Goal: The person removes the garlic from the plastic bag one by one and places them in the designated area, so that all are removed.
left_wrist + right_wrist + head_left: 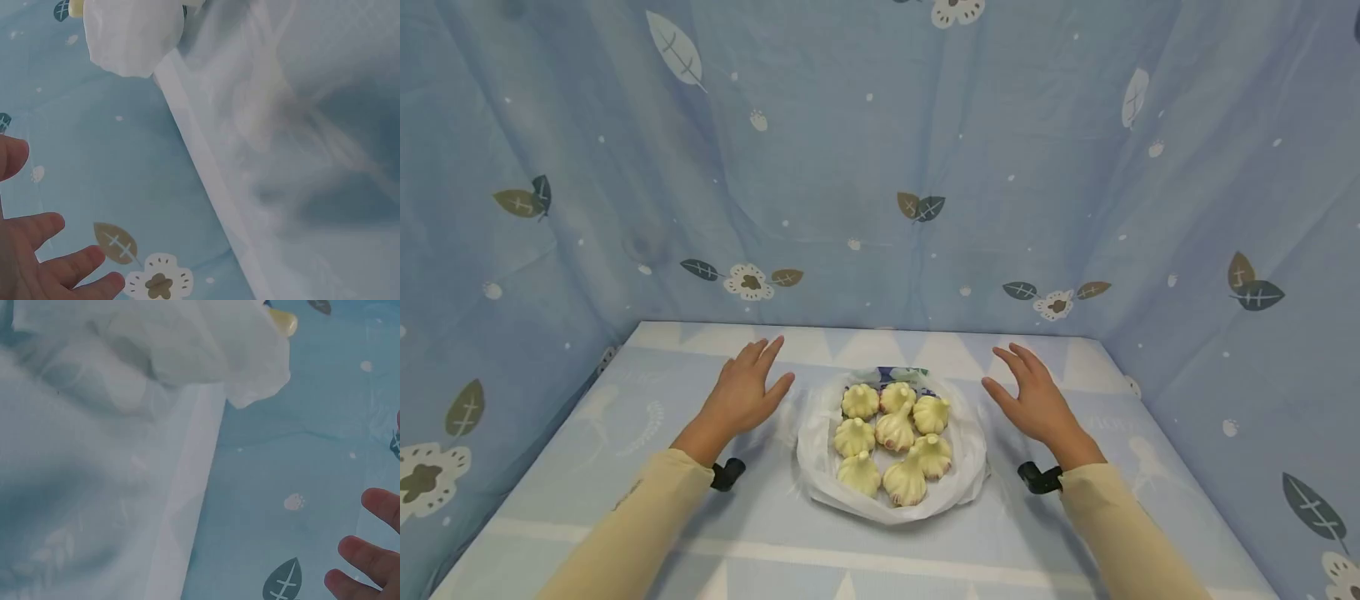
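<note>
Several pale yellow garlic bulbs sit together in a white plastic bag whose mouth is spread wide and rolled down around them. My left hand is held over the table to the left of the bag, fingers spread and holding nothing. On the other side, my right hand hovers right of the bag, its fingers apart and likewise bare. Both hands stand clear of the bag's rim. In the left wrist view the bag's side shows at the top; the right wrist view shows its other side.
The bag stands mid-table on a pale blue and white patterned cloth. A blue curtain with leaf and flower prints encloses the back and both sides. Dark wrist mounts stick out below the cream sleeves.
</note>
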Motion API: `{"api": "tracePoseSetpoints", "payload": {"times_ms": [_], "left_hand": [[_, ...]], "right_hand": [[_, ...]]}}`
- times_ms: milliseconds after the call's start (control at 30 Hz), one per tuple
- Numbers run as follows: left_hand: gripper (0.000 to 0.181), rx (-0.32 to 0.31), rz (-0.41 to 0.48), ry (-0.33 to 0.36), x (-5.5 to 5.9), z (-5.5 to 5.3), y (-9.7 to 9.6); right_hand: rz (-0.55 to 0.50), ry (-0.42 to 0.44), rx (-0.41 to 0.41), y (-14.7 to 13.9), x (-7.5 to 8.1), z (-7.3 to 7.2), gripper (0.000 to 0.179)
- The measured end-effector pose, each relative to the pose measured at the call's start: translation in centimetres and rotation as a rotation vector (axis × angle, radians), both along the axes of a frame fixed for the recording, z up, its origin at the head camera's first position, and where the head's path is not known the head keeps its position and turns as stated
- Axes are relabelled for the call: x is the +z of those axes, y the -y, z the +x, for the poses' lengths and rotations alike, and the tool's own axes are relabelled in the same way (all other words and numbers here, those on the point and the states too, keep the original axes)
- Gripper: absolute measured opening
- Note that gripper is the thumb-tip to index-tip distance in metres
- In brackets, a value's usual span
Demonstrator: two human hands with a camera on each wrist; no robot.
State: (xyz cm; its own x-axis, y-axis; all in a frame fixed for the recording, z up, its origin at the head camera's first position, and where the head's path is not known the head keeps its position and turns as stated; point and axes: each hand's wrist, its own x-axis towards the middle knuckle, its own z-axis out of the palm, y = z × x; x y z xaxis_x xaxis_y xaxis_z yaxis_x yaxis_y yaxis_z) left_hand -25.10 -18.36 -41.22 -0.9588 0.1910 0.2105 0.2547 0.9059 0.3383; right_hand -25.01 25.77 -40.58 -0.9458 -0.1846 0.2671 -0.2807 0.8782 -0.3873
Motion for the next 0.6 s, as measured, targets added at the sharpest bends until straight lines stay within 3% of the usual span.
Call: {"api": "tracePoseSetpoints", "payload": {"times_ms": [200,600], "left_hand": [[0.067,-0.019,0.1,0.032,-0.4,0.4,-0.4],[0.067,-0.036,0.221,0.149,-1.4,1.0,-1.0]], "right_hand": [[-0.047,0.055,0.032,0.7,0.3,0.6,0.066],[-0.088,0.069,0.067,1.8,0.2,1.8,0.06]]}}
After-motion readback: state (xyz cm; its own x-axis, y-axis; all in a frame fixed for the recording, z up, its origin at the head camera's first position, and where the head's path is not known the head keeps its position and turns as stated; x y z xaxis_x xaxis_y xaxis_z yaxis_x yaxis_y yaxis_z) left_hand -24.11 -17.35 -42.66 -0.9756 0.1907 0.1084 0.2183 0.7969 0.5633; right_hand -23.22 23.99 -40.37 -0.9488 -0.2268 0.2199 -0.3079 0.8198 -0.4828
